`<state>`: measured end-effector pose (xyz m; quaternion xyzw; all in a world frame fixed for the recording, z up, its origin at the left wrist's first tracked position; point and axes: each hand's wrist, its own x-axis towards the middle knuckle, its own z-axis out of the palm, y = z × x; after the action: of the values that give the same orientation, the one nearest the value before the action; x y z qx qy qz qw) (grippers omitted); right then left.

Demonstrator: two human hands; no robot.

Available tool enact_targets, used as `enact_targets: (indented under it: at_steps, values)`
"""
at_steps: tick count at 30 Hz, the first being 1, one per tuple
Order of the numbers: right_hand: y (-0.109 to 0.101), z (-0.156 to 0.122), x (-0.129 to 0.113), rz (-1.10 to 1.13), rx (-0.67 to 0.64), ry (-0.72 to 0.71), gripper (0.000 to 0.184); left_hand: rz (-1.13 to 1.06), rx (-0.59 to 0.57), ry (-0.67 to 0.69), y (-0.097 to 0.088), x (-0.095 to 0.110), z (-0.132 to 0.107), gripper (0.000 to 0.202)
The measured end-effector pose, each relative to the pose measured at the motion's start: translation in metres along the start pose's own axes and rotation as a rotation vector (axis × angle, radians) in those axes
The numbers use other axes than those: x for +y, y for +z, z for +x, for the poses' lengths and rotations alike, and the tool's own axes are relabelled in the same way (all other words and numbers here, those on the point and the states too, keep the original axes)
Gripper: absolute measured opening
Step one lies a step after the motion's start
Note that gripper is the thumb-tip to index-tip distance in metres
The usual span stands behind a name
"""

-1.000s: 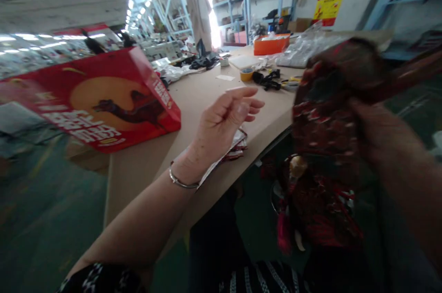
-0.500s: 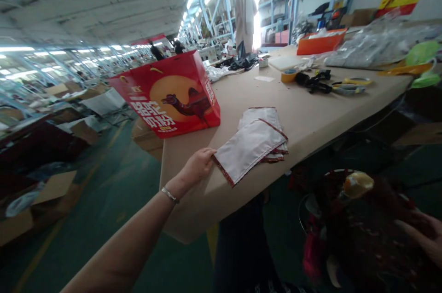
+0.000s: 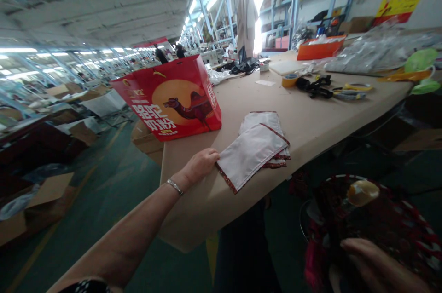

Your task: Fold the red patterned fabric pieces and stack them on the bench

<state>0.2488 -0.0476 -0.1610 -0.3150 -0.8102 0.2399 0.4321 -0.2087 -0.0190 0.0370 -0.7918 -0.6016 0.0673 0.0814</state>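
Note:
My left hand (image 3: 202,165), a bracelet at its wrist, pinches the left corner of a white cloth piece (image 3: 252,155) with a glittery reddish-brown edge. That piece lies across a small stack of similar white cloth pieces (image 3: 264,119) near the front edge of the table. My right hand (image 3: 376,261) is low at the right, blurred and in shadow. It hovers over or beside a round basket (image 3: 426,233) of dark red material; whether its fingers hold anything cannot be made out. A yellowish lump (image 3: 362,192) shows at the basket's far side.
A red paper bag (image 3: 179,104) with a camel picture stands at the table's (image 3: 238,95) left edge. Farther back lie yellow tape (image 3: 289,80), a black strap-like bundle (image 3: 315,86), yellow-handled tools (image 3: 352,91), an orange box (image 3: 321,48) and plastic bags (image 3: 376,49). Cartons stand on the floor at left.
My right hand has moved left and inward from the right edge, over the basket area. My left hand keeps its pinch on the cloth corner. The view has tilted slightly.

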Motion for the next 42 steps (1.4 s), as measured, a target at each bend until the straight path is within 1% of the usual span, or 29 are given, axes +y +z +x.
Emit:
enact_targets:
  at_steps: [1, 2, 3, 5, 7, 9, 12, 14, 16, 18, 20, 22, 24, 25, 27, 28, 30, 33, 35, 36, 38, 40, 42]
  values:
    - [0.005, 0.013, -0.012, 0.022, -0.048, -0.092, 0.028, -0.023, -0.008, 0.026, -0.003, 0.002, 0.001, 0.024]
    - [0.01, 0.025, -0.023, 0.06, -0.083, -0.154, 0.028, -0.043, -0.025, 0.055, -0.007, 0.003, 0.001, 0.025]
    - [0.014, 0.037, -0.032, 0.097, -0.104, -0.185, 0.028, -0.055, -0.051, 0.082, -0.01, 0.005, 0.001, 0.025]
    - [0.02, 0.054, -0.047, 0.158, -0.134, -0.209, 0.026, -0.047, -0.106, 0.124, -0.014, 0.009, -0.001, 0.023]
    - [0.027, 0.061, -0.055, 0.201, -0.174, -0.211, 0.026, 0.013, -0.142, 0.161, -0.015, 0.011, -0.005, 0.019]
    - [0.033, 0.058, -0.058, 0.214, -0.21, -0.201, 0.025, 0.104, -0.153, 0.206, -0.013, 0.01, -0.008, 0.015]
    - [0.041, 0.044, -0.057, 0.199, -0.241, -0.191, 0.023, 0.192, -0.135, 0.255, -0.006, 0.005, -0.009, 0.014]
    - [0.045, 0.035, -0.055, 0.202, -0.267, -0.19, 0.02, 0.191, -0.125, 0.241, -0.005, 0.003, -0.006, 0.016]
    - [0.045, 0.034, -0.055, 0.209, -0.291, -0.186, 0.02, 0.155, -0.105, 0.176, -0.009, 0.009, -0.003, 0.016]
    - [0.038, 0.045, -0.059, 0.197, -0.283, -0.184, 0.019, 0.085, -0.075, 0.112, -0.02, 0.024, 0.0, 0.017]
    - [0.026, 0.069, -0.07, 0.169, -0.217, -0.199, 0.019, 0.0, -0.053, 0.086, -0.033, 0.048, 0.002, 0.018]
    - [0.013, 0.101, -0.089, 0.124, -0.129, -0.231, 0.018, -0.072, -0.046, 0.09, -0.047, 0.075, 0.003, 0.02]
    - [0.005, 0.135, -0.112, 0.038, -0.068, -0.246, 0.019, -0.123, -0.02, 0.089, -0.059, 0.101, 0.004, 0.019]
    - [0.005, 0.15, -0.124, -0.025, -0.066, -0.239, 0.026, -0.155, 0.002, 0.085, -0.063, 0.112, 0.004, 0.017]
    - [0.008, 0.173, -0.142, -0.168, -0.097, -0.221, 0.045, -0.246, 0.055, 0.076, -0.07, 0.131, 0.006, 0.013]
    - [0.012, 0.18, -0.148, -0.231, -0.128, -0.2, 0.052, -0.295, 0.081, 0.073, -0.072, 0.138, 0.007, 0.012]
    - [0.02, 0.186, -0.154, -0.332, -0.204, -0.13, 0.055, -0.349, 0.119, 0.075, -0.076, 0.149, 0.008, 0.011]
    - [0.022, 0.18, -0.144, -0.472, -0.325, 0.008, 0.052, -0.302, 0.17, 0.07, -0.079, 0.16, 0.005, 0.013]
    - [0.014, 0.171, -0.129, -0.571, -0.385, 0.113, 0.049, -0.285, 0.194, 0.046, -0.076, 0.166, -0.001, 0.013]
    - [0.008, 0.164, -0.121, -0.597, -0.407, 0.176, 0.047, -0.303, 0.202, 0.025, -0.071, 0.169, -0.004, 0.013]
    - [-0.008, 0.149, -0.105, -0.571, -0.41, 0.298, 0.042, -0.397, 0.213, -0.036, -0.055, 0.177, -0.011, 0.011]
    - [-0.023, 0.129, -0.093, -0.468, -0.353, 0.362, 0.037, -0.605, 0.196, -0.147, -0.031, 0.189, -0.014, 0.008]
    - [-0.03, 0.106, -0.086, -0.39, -0.3, 0.376, 0.034, -0.972, 0.133, -0.315, -0.005, 0.207, -0.012, 0.01]
